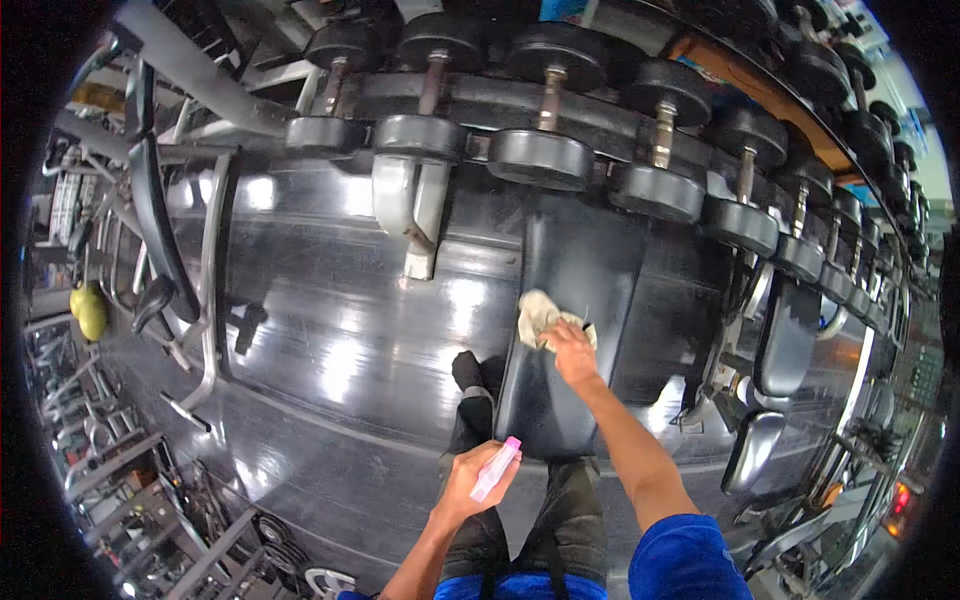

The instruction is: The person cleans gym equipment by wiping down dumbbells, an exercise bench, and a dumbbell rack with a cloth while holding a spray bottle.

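A long black padded bench (580, 250) runs away from me, its near end close to my legs. On its surface, my right hand (570, 350) presses a crumpled cream cloth (538, 318), fingers bent over it. My left hand (478, 478) is wrapped round a small pink bottle (495, 470) with a brighter pink top, held in front of my thighs near the bench's left corner.
A rack of black dumbbells (541, 158) crosses beyond the bench. More benches (790, 335) stand at the right. Gym machines with metal frames (215, 270) fill the left side. My dark shoe (466, 370) rests on the dark, shiny floor (330, 330).
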{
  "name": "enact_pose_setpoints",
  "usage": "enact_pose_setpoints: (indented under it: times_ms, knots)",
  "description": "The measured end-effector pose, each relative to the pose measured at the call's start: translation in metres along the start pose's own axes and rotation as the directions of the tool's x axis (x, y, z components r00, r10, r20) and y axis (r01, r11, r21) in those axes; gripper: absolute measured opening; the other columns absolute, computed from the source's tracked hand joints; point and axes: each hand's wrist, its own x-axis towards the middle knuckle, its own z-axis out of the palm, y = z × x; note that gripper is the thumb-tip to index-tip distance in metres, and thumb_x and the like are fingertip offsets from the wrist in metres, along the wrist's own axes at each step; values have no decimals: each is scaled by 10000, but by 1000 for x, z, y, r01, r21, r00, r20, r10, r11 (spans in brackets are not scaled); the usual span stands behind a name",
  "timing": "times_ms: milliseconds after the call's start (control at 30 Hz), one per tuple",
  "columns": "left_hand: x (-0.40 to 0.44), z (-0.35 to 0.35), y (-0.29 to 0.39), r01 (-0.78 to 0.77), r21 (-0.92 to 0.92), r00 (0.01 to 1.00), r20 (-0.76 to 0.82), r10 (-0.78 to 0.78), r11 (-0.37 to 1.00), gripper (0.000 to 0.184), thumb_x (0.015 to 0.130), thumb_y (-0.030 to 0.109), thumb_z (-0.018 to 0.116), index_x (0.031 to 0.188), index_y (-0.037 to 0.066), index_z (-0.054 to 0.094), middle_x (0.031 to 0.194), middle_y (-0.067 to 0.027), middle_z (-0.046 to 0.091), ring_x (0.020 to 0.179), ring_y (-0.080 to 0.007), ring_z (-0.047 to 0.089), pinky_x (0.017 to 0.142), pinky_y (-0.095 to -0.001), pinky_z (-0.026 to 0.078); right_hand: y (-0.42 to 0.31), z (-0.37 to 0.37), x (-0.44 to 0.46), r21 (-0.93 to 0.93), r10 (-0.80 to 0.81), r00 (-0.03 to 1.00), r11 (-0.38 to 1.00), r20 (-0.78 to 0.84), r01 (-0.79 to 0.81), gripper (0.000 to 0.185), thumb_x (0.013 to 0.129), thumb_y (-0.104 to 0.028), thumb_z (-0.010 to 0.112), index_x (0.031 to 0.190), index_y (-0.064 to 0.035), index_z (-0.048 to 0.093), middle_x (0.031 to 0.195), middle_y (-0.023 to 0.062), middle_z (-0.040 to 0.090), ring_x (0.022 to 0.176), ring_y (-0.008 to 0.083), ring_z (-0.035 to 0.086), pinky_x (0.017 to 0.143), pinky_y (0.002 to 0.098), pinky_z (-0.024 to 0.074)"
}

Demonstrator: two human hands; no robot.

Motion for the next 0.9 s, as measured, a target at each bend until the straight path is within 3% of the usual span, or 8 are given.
enact_pose_setpoints:
  times_ms: [133,233,267,400,567,700,733,900]
  knots:
    - [5,15,9,-50,18,999,18,49,999,95,839,5,682,933,-4,674,858,-134,687,759,-262,692,691,-321,541,14,10,-56,82,-82,990,994,112,73,404,781,39,594,1101,-198,658,1265,4,599,1245,244,529,1044,406,448]
    - [6,24,15,-29,16,999,30,28,999,98,839,6,681,936,-4,674,866,-137,690,767,-258,695,698,-318,541,18,-19,-70,238,40,945,964,325,-123,420,774,50,587,1098,-207,658,1253,20,608,1217,260,554,1016,404,465]
    - [8,26,19,-12,23,999,36,11,1000,98,839,5,680,937,-5,675,869,-138,691,770,-256,697,700,-317,541,27,-19,-69,449,92,950,865,300,-225,430,781,57,555,1117,-192,653,1217,59,621,1167,306,583,990,399,476]
    - [11,37,18,4,25,1000,27,-4,1000,102,840,6,677,940,-11,676,870,-140,692,774,-250,700,699,-317,541,52,-77,-34,613,207,978,768,37,-186,437,773,96,512,1120,-130,652,1185,108,624,1127,346,594,953,401,491]
    - [16,50,16,9,97,999,50,-13,995,109,839,9,675,946,-15,676,862,-142,691,764,-248,704,695,-319,542,95,-97,38,427,233,889,903,-394,-48,453,750,141,498,1099,-101,656,1144,121,622,1084,363,595,912,431,493]
    - [13,61,16,50,165,998,38,-57,985,115,837,8,675,949,-20,674,860,-144,691,766,-244,707,693,-313,540,94,-43,16,242,195,966,958,-169,-151,394,732,98,565,1024,-145,670,1072,100,602,1083,332,563,944,408,485]
    - [13,64,15,65,152,997,20,-69,986,120,832,8,679,950,-17,676,861,-144,692,766,-244,707,691,-314,540,86,-27,3,207,209,945,965,-251,-159,322,727,66,597,950,-154,669,1045,81,588,1081,311,548,945,402,481]
    - [11,80,20,138,125,990,-4,-139,982,116,828,13,685,943,3,685,863,-131,699,768,-227,706,691,-318,540,59,1,-102,258,123,986,962,-116,-90,298,739,45,600,951,-158,648,1023,49,605,1024,293,564,921,397,480]
